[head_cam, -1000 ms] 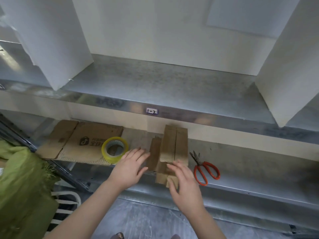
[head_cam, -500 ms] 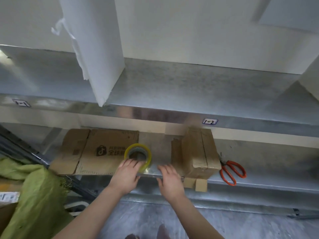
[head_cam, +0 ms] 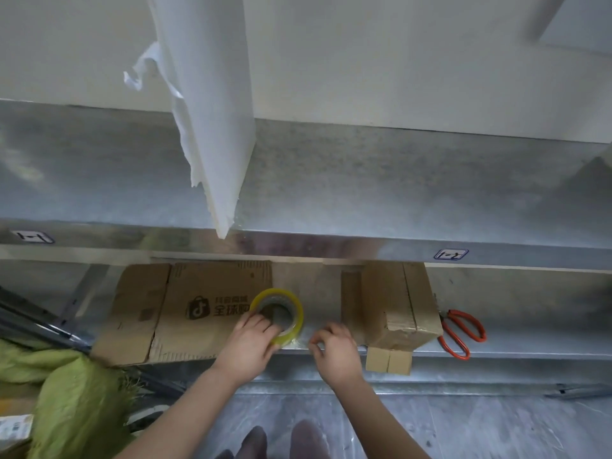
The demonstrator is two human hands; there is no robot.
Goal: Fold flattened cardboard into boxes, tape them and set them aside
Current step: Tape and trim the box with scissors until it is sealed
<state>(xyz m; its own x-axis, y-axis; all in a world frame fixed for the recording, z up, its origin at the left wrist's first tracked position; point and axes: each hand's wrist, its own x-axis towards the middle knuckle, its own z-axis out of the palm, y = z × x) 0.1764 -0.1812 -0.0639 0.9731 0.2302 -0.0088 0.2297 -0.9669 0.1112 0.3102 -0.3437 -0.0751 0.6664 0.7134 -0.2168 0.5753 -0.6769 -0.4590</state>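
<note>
Progress, as judged: one box (head_cam: 394, 303) folded into shape, lying on shelf (head_cam: 530, 319) at 3 o'clock from tape roll (head_cam: 277, 314). No tape showing on it, near flaps hanging over shelf edge. Flat cardboard (head_cam: 185, 309) waiting at 9 o'clock from roll. Taping likely starting: left hand (head_cam: 246, 346) gripping roll. Right hand (head_cam: 334, 351) curling just beside roll; whether pinching tape end, cannot tell. Box looking plain brown, creased, seam running along top.
</note>
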